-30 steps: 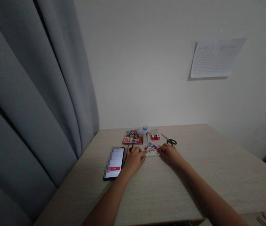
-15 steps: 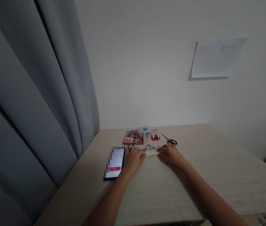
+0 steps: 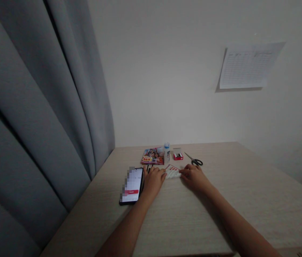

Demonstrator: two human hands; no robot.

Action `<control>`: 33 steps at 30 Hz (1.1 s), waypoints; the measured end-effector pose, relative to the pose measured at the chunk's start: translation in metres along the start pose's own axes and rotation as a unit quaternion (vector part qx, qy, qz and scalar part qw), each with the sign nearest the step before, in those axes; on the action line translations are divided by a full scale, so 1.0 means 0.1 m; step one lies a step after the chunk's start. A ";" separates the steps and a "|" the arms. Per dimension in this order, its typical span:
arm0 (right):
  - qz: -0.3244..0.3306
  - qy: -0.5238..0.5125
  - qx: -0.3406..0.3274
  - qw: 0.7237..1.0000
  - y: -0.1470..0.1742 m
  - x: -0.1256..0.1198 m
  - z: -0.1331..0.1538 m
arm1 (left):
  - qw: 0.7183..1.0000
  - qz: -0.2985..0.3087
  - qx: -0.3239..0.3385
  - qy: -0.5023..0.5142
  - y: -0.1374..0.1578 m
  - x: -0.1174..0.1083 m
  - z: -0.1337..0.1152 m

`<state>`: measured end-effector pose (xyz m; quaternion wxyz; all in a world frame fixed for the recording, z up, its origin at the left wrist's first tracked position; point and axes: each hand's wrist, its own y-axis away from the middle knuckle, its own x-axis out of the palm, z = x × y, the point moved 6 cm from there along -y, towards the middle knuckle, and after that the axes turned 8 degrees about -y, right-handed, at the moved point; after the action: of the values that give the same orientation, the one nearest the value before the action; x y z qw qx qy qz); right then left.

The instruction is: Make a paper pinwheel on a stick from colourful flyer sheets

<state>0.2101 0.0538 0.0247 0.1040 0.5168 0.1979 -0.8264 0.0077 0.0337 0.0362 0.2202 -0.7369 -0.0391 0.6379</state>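
A small piece of printed paper (image 3: pixel 172 172), white with red marks and creased to a peak at its far edge, lies on the table between my hands. The fingers of my left hand (image 3: pixel 154 178) are closed on its left side. My right hand (image 3: pixel 194 175) pinches the right side between thumb and fingers. Just left of my left hand rests a phone (image 3: pixel 131 187) with its screen lit. Some thin dark items (image 3: pixel 149 167) show behind my left hand, partly hidden by it.
Behind the paper are a colourful leaflet (image 3: pixel 153 156), a clear bottle with a blue top (image 3: pixel 166 152) and a small open red box (image 3: pixel 178 156). Scissors (image 3: pixel 194 160) lie beyond my right hand. A grey curtain (image 3: pixel 86 107) hangs at the left; a printed sheet (image 3: pixel 248 67) is on the wall.
The paper's far part, blue and white before, now shows a red-edged peak with red marks. Both hands stay at its sides. The whole view has shifted slightly.
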 end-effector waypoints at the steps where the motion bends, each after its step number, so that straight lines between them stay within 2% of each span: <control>1: -0.002 0.003 0.002 1.000 0.00 0.00 0.00 | 1.000 0.001 0.000 -0.002 0.00 0.00 0.00; 17: 0.011 0.039 0.039 0.998 0.00 -0.01 0.05 | 1.000 -0.005 0.007 -0.025 0.01 -0.04 -0.05; 26: -0.001 0.043 0.039 0.998 0.02 -0.02 0.08 | 0.999 0.008 0.042 0.014 0.01 0.02 -0.11; 33: 0.000 0.031 0.043 0.999 0.02 -0.04 0.09 | 0.999 0.012 0.044 0.017 0.01 0.04 -0.10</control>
<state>0.2055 0.0482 0.0313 0.0757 0.5461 0.1654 -0.8177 0.0181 0.0310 0.0334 0.2453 -0.7378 0.0012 0.6289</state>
